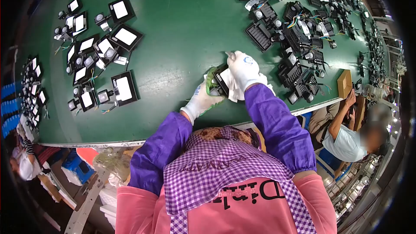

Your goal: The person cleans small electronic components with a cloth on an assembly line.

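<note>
Closest in, a pink jacket (225,208) and a purple checked apron (216,169), purple sleeves reaching out over the green table (182,26). Sweeping from the left: a cluster of lamps (97,52) lies face up, white panels showing, wires trailing, well apart from the hands. Now the middle, near the table's front edge: the left hand (203,99), in a white glove, is curled round the lower side of a small black lamp (221,80), holding it just off the table. The right hand (243,70), gloved too, presses a white cloth (236,90) against the lamp's face, fingers bunched on the cloth. It looks like wiping is the step in hand, one lamp at a time. The next move, I'd judge, calls for keeping a firm left grip while the cloth sweeps the panel, then a free spot to set the lamp down. Further right, a heap of dark lamps (299,52) lies face down, ribbed backs up. At the far right another person (346,134) sits beside the table.
</note>
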